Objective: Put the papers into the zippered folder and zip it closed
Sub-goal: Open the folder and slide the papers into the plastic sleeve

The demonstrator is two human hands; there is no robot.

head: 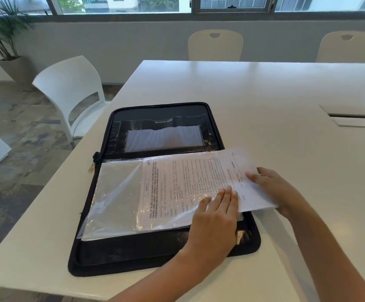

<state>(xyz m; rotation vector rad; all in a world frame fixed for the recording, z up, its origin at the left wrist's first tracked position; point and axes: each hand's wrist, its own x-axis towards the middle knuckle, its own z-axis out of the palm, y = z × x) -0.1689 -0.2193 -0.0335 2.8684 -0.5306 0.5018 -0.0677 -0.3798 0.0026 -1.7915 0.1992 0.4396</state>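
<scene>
A black zippered folder (133, 256) lies open on the white table (264, 94), its lid half at the far side, with a clear pocket. Printed papers (190, 182) sit partly inside a clear plastic sleeve (116, 197) on the near half; their right end sticks out past the folder's right edge. My right hand (275, 188) pinches that free right end. My left hand (216, 216) rests flat, fingers together, on the sleeve's right opening and holds nothing. The zipper pull (91, 167) hangs at the folder's left spine.
A white chair (72, 90) stands at the table's left corner and two cream chairs (215, 45) at the far side. A cable hatch (356, 116) is set into the table at right. A potted plant (4, 40) stands far left.
</scene>
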